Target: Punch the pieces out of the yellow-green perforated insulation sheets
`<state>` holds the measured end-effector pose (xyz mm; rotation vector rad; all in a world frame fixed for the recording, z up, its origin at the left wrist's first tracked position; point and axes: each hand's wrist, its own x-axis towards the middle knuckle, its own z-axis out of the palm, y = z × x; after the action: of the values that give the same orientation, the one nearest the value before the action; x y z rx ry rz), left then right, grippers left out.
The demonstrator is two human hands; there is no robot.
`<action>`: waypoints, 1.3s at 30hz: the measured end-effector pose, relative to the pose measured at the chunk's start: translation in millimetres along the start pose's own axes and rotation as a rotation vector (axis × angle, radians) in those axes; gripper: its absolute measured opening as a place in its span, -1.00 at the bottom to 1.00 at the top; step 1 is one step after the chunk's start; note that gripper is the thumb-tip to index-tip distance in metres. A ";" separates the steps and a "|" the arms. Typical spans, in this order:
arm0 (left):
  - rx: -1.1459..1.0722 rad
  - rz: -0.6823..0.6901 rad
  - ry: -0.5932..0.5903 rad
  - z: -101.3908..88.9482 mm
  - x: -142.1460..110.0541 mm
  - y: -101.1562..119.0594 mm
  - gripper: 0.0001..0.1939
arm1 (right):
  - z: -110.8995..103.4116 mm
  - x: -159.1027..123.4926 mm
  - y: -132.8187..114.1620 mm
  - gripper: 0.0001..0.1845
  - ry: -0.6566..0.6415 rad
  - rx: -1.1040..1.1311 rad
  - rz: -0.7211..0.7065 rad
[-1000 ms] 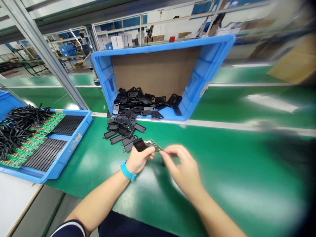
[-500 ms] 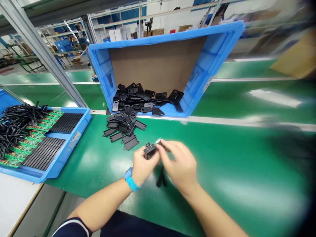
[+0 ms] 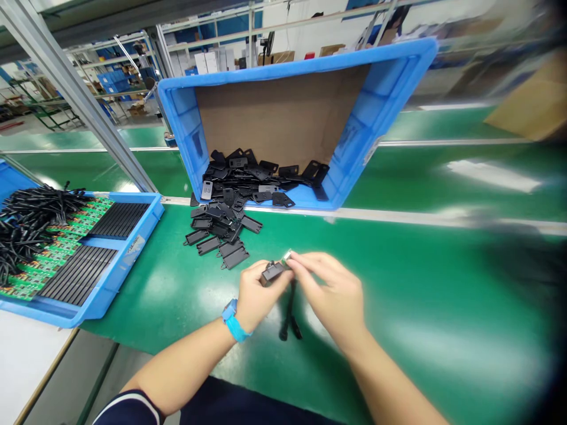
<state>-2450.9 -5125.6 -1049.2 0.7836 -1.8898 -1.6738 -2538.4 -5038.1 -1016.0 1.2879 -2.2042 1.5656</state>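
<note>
My left hand (image 3: 257, 301) is closed around a small black plastic housing (image 3: 273, 271), held above the green bench. Close beside it, my right hand (image 3: 334, 295) pinches a small circuit board with a silvery end (image 3: 287, 256) between thumb and fingers. The board is at the right end of the housing; fingers hide whether it sits inside. Black cables (image 3: 290, 316) hang below, between the two hands. Flat black plastic covers (image 3: 233, 257) lie in a loose pile beyond my left hand.
A blue crate (image 3: 354, 159), tipped toward me, holds many black plastic pieces (image 3: 248, 174). At left, a blue tray (image 3: 146, 227) carries green circuit boards with black cables (image 3: 48, 248) and rows of black strips (image 3: 80, 274). A metal post (image 3: 84, 88) rises behind the tray.
My right hand has shifted slightly right, and the board's silvery end shows more. The housing has tilted and moved a little right in my left hand. More of the hanging cables is visible.
</note>
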 end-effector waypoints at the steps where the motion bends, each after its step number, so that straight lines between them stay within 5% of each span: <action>1: 0.012 0.006 -0.001 0.0 0.1 0.6 -0.73 | -0.9 0.3 0.8 -0.89 -0.003 -0.005 -0.008; 5: 0.042 0.037 0.002 -0.2 -0.6 4.0 -0.76 | -2.9 0.2 5.2 -0.89 -0.002 -0.075 -0.076; 10: 0.095 0.082 0.012 0.0 -1.6 4.6 -0.77 | 1.3 -2.8 11.2 -0.89 -0.011 -0.283 -0.379; 13: 0.116 0.110 0.022 -0.1 -1.7 2.8 -0.78 | 6.2 -5.2 12.9 -0.91 0.003 -0.369 -0.444; 19: 0.069 0.019 0.016 -0.2 0.7 -0.3 -0.75 | 12.1 0.8 30.5 -0.85 -0.078 -0.384 -0.350; 25: -0.153 -0.238 -0.005 0.2 10.8 -4.5 -0.75 | -6.1 57.2 114.7 -0.82 -0.042 -0.447 -0.123; 29: -0.328 -0.325 -0.002 -5.3 19.0 -6.4 -0.68 | -22.2 82.9 150.0 -0.66 -0.213 -0.401 -0.039; 32: -0.440 -0.377 0.005 -10.5 23.8 -8.6 -0.65 | -19.4 70.6 134.8 -0.66 -0.336 -0.317 0.008; 37: -0.577 -0.406 0.042 -15.3 28.0 -10.9 -0.61 | 7.8 10.2 64.7 -0.61 -0.592 -0.066 0.100; 39: -0.618 -0.399 0.071 -16.5 29.2 -9.3 -0.53 | 15.0 -9.8 42.9 -0.61 -0.661 0.159 0.330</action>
<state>-2459.3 -5158.5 -1056.8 0.9673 -1.0951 -2.2660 -2557.5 -5041.3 -1058.3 1.7652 -2.8523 1.6121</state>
